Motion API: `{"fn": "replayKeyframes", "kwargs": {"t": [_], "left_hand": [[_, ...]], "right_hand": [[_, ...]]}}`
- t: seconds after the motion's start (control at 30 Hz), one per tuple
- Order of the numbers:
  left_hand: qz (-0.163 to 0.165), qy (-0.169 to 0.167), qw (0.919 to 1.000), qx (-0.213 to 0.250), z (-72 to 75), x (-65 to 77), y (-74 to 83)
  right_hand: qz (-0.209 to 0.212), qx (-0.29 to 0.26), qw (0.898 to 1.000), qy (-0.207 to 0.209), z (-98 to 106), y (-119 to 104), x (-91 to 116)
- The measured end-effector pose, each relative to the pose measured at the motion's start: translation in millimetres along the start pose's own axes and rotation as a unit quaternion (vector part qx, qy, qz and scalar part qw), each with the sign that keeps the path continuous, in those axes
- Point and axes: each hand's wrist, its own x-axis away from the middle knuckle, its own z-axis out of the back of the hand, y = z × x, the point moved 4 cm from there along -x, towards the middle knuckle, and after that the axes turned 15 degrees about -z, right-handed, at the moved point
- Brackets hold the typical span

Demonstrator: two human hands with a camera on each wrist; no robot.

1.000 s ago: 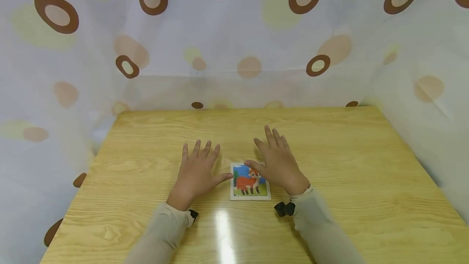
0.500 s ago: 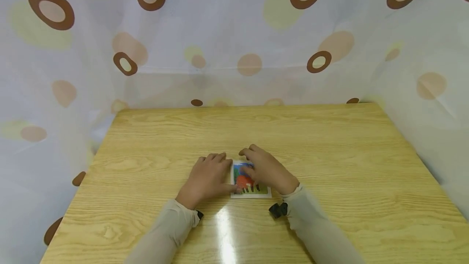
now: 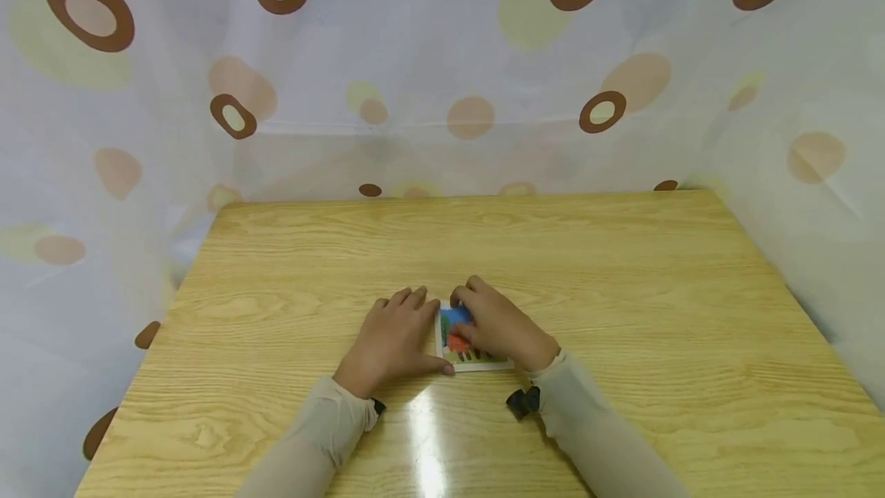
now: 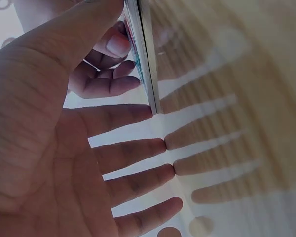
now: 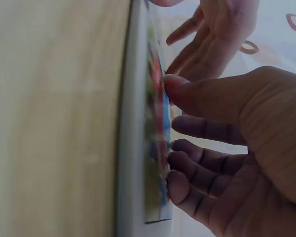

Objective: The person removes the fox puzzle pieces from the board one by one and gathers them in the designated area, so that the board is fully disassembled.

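A small square picture puzzle [image 3: 456, 320] with a white frame and a fox picture lies flat on the table [image 3: 622, 275]. My left hand [image 3: 394, 340] is at its left side, with the thumb at the near left corner and the index fingertip by the far left corner. In the left wrist view the fingers [image 4: 130, 155] of that hand are spread and straight, tips on the table. My right hand [image 3: 501, 323] covers much of the picture's right part. Its fingertips and thumb [image 5: 207, 96] are bent onto the picture's face, apart from each other.
A white curtain [image 3: 415, 83] with brown and beige spots hangs behind the table and along both sides. Black wrist cameras [image 3: 523, 403] sit at the sleeves. A bright light reflection [image 3: 425, 444] shows on the table's near part.
Both hands have come down and inward to the puzzle. The left thumb now sits at its near corner. The right fingers, spread before, have bent down onto the picture.
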Motion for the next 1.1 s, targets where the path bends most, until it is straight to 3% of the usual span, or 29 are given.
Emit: {"fn": "replayKeyframes", "kwargs": {"t": [0.53,0.77,1.1], "left_hand": [[-0.029,-0.007,0.9995,0.001,-3.2,17.8,28.8],[-0.038,0.017,0.9991,-0.004,1.9,18.9,29.5],[-0.030,0.003,0.9995,0.012,-3.8,19.7,28.5]], "right_hand": [[0.023,0.013,1.000,-0.006,-16,-11,34],[0.030,0.005,1.000,0.007,-13,-14,31],[0.022,-0.002,1.000,0.011,-15,-16,33]]}}
